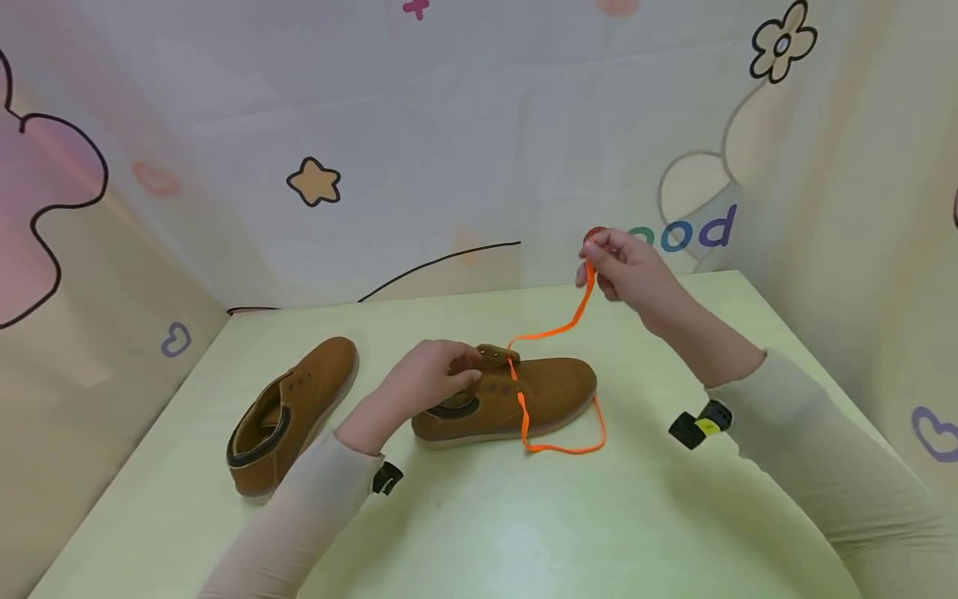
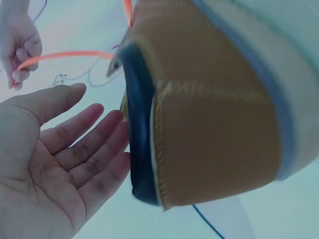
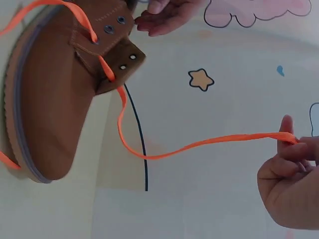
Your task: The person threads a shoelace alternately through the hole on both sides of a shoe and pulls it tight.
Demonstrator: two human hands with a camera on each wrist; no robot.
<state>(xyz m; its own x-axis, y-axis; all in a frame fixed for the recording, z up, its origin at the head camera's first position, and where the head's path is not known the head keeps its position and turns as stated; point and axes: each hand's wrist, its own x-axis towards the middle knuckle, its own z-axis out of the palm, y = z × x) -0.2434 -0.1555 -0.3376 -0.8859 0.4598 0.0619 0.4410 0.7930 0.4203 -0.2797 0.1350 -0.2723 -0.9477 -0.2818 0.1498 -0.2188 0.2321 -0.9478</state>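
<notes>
A brown shoe (image 1: 554,387) lies with its toe to the right on the table. An orange shoelace (image 1: 551,333) threads through one eyelet on each side of its opening, and the near length loops down past the toe. My right hand (image 1: 629,270) is raised beyond the shoe and pinches the far length of the lace (image 3: 214,142) between thumb and fingers. Over the shoe's heel and opening hovers my left hand (image 1: 430,374), fingers loosely bent. In the left wrist view that palm (image 2: 60,164) holds nothing, its fingertips close to the dark collar (image 2: 139,129); contact cannot be told.
A second brown shoe (image 1: 299,408), with no lace visible in its eyelets, stands to the left near my left forearm. The pale table (image 1: 479,532) ends at a printed curtain (image 1: 419,166) at the back and sides. Each wrist carries a small black camera mount (image 1: 387,478).
</notes>
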